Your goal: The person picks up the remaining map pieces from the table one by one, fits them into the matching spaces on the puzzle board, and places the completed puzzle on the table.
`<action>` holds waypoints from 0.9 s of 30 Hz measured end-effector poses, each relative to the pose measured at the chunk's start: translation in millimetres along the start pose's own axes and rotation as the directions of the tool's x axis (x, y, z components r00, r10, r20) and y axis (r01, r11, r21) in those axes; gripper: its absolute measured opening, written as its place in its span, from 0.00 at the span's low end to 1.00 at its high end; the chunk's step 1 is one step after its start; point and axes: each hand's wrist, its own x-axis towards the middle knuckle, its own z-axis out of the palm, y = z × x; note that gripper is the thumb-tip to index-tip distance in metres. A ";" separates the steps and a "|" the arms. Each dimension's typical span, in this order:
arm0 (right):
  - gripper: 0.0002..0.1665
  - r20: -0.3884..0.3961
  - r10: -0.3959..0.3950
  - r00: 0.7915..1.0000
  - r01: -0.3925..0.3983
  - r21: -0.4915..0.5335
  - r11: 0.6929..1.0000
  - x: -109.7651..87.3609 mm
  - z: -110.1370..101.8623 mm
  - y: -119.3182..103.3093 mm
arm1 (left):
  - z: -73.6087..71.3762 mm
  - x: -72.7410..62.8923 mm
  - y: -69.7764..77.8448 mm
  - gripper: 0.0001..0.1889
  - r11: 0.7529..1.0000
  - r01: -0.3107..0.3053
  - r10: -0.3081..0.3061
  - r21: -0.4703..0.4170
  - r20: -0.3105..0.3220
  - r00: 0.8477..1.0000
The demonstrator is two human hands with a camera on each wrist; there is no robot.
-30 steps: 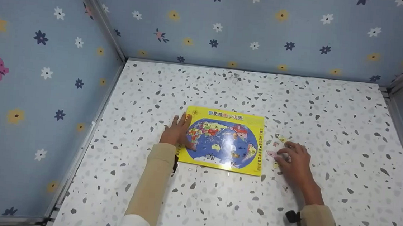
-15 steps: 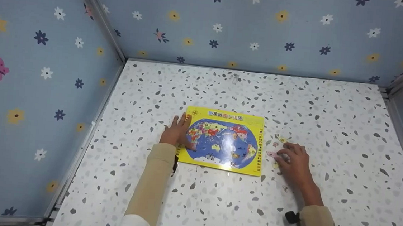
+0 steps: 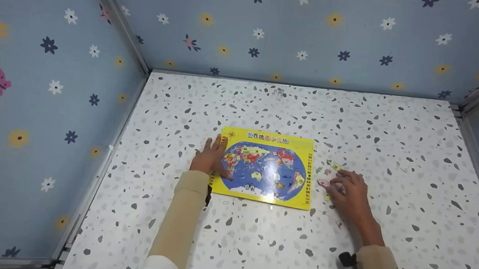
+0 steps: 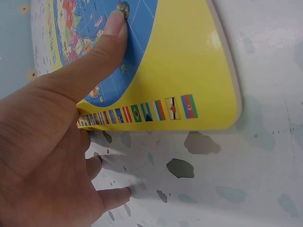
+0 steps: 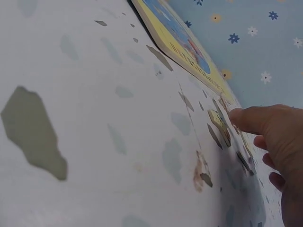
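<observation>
A yellow world-map puzzle board [image 3: 303, 142] with a blue oval map lies on the speckled table. My left hand [image 3: 210, 157] rests on its left side, fingers spread along the edge. In the left wrist view the thumb [image 4: 115, 26] presses on the blue map area. Right of the board, my right hand [image 3: 351, 194] pinches a small pink puzzle piece [image 3: 323, 182] between thumb and forefinger, low over the table. A yellow piece [image 3: 336, 166] lies beyond the fingertips. Another yellowish piece [image 5: 219, 126] lies under the right hand, near the thumb in the right wrist view.
A tiny reddish piece [image 3: 327, 172] lies between the board and the right hand. The white speckled table [image 3: 256, 247] is bounded by blue flowered panels [image 3: 273, 30] at the back and sides. A black wrist device [image 3: 347, 259] sits at the right cuff.
The pink piece has shifted and turned slightly at the right fingertips. The left hand and the board have stayed in place.
</observation>
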 end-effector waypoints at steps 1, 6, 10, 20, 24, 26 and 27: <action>0.11 -0.005 -0.005 1.000 0.005 0.002 1.000 0.0 -0.1 -0.2 | 0.0 -0.5 0.2 0.64 1.000 -0.001 0.001 0.002 -0.002 1.000; 0.11 -0.009 -0.011 1.000 0.011 -0.008 1.000 1.2 -0.6 -1.9 | 0.2 -1.1 0.8 0.64 1.000 0.000 0.000 0.012 -0.006 1.000; 0.11 0.002 -0.003 1.000 0.003 -0.016 1.000 2.5 -1.8 -4.5 | 0.2 -1.4 0.8 0.64 1.000 -0.002 0.002 0.015 -0.007 1.000; 0.10 0.008 -0.003 1.000 0.003 -0.014 1.000 7.2 -0.6 -8.1 | 0.0 -3.7 0.6 0.64 1.000 -0.004 0.004 0.010 -0.023 1.000; 0.11 -0.018 -0.036 0.999 0.036 0.007 0.999 10.1 0.5 -9.5 | 0.3 -3.4 0.5 0.64 1.000 -0.004 0.004 0.008 -0.027 1.000; 0.12 -0.031 -0.053 0.998 0.053 0.015 0.998 11.8 1.2 -10.6 | 0.4 -3.6 0.6 0.64 1.000 -0.003 0.003 0.004 -0.027 1.000; 0.12 -0.035 -0.058 0.998 0.058 0.016 0.998 12.7 1.5 -11.1 | 0.5 -3.8 0.7 0.64 1.000 -0.003 0.003 0.001 -0.029 1.000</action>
